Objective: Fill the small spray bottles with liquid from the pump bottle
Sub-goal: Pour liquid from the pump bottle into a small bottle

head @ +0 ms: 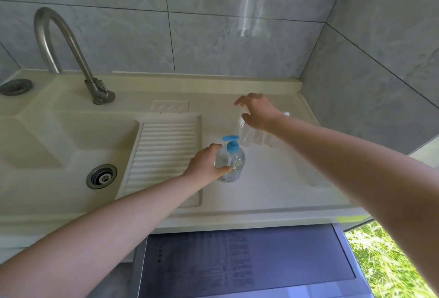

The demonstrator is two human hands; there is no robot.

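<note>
A: Two hands in head view. Left hand (pixel 204 162) gripping pump bottle (pixel 230 160) on desk (pixel 266 179), beside washboard (pixel 164 153). Clear liquid inside, partly full.

B: Right hand (pixel 257 110) released, fingers spread above small spray bottles (pixel 255 136). Contents unclear, blurred. Best steady pump upright, lift one sprayer close.

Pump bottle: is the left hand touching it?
Touching. The head view shows the left hand wrapped round the side of the pump bottle, thumb lying across its clear front and fingers behind it, with no gap between them.
</note>
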